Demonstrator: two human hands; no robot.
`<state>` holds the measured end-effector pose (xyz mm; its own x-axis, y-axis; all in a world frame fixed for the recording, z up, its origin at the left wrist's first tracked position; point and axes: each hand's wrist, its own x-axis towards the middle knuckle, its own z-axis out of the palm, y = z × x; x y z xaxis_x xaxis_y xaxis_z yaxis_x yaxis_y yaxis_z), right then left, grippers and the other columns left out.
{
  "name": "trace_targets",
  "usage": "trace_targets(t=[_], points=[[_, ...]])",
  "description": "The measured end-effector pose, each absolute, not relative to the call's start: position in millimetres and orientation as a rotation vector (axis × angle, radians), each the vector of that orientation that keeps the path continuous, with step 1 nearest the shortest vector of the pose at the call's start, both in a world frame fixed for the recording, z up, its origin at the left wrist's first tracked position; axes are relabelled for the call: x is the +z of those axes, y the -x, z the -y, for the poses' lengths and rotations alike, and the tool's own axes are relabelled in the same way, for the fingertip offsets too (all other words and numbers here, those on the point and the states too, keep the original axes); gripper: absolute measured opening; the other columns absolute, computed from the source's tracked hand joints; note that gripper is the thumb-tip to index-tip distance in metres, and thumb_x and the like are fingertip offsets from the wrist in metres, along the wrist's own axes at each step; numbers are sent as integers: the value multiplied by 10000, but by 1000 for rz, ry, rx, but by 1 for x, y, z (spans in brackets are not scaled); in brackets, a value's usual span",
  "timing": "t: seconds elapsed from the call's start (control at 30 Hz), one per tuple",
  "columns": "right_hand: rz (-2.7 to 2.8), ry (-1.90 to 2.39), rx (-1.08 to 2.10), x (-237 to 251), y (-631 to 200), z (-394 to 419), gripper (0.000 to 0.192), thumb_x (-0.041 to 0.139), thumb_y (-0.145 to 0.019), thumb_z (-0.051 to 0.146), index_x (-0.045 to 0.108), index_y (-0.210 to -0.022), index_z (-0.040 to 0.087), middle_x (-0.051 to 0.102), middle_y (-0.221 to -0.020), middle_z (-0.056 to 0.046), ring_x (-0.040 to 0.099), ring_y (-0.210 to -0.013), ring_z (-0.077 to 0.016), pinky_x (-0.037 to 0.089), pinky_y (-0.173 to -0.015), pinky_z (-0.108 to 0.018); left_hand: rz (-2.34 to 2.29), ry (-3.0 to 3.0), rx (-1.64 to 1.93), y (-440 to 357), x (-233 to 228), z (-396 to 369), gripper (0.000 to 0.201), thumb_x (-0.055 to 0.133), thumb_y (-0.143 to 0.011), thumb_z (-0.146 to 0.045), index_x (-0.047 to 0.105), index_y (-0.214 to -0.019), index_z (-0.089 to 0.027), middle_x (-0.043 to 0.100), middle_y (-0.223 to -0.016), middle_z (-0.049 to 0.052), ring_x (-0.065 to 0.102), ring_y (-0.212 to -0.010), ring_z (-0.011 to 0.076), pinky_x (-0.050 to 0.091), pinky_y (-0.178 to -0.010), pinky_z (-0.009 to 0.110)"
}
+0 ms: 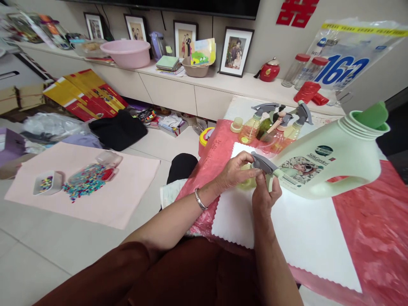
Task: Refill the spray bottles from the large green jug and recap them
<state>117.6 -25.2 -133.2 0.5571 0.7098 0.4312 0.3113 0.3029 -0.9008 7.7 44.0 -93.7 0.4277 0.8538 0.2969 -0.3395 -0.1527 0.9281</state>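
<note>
Both of my hands are together over the white scallop-edged mat. My left hand (239, 169), with a bangle at the wrist, closes round the neck and head of a spray bottle (264, 162). The sprayer is grey, and the yellowish body lies mostly hidden behind my fingers. My right hand (266, 194) pinches the nozzle end of the same sprayer. Just right of my hands a large pale green detergent jug (321, 161) leans, with a green scoop-like piece (371, 115) in its mouth. Behind them several spray bottles (250, 127) with grey triggers stand close together.
The white mat (306, 238) lies on red plastic sheeting (376, 221). A small yellowish cap (236, 125) stands near the bottles. Glass jars (296, 70) with red lids are at the back right. On the floor, a pink sheet (127, 182) bears colourful small pieces (84, 182) and a white bowl (47, 182).
</note>
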Motion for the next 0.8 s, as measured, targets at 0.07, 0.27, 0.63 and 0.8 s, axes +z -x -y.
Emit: trace_targets(t=[0.07, 0.27, 0.63, 0.8], points=[[1001, 1267, 310, -133, -119, 23, 500, 657, -945, 574, 679, -1102, 100, 591, -1035, -88, 583, -1002, -191, 501, -947, -317, -494, -1346, 1136, -7, -94, -44, 406, 846, -725, -481, 592, -865, -197, 555, -950, 8, 536, -935, 164, 424, -939, 326], [1020, 1230, 269, -133, -118, 19, 468, 691, -931, 556, 712, -1081, 113, 611, -1055, -86, 594, -995, -193, 507, -937, -323, -500, -1363, 1124, -2, -84, -42, 405, 853, -720, -496, 613, -849, -197, 561, -980, 28, 546, -983, 189, 428, -975, 354], [1074, 1137, 288, -132, -122, 18, 347, 737, -924, 442, 716, -1085, 136, 614, -1056, -76, 596, -1022, -189, 488, -972, -337, -492, -1203, 1099, -2, -78, -38, 471, 914, -650, -452, 620, -903, -184, 591, -949, 25, 572, -970, 189, 429, -996, 377], [1068, 1147, 333, -134, -124, 17, 397, 686, -917, 481, 676, -1099, 129, 587, -1081, -85, 579, -1049, -198, 498, -981, -368, -474, -1215, 1119, -1, -78, -38, 441, 895, -675, -464, 636, -899, -185, 602, -972, 37, 583, -1042, 215, 426, -1031, 400]])
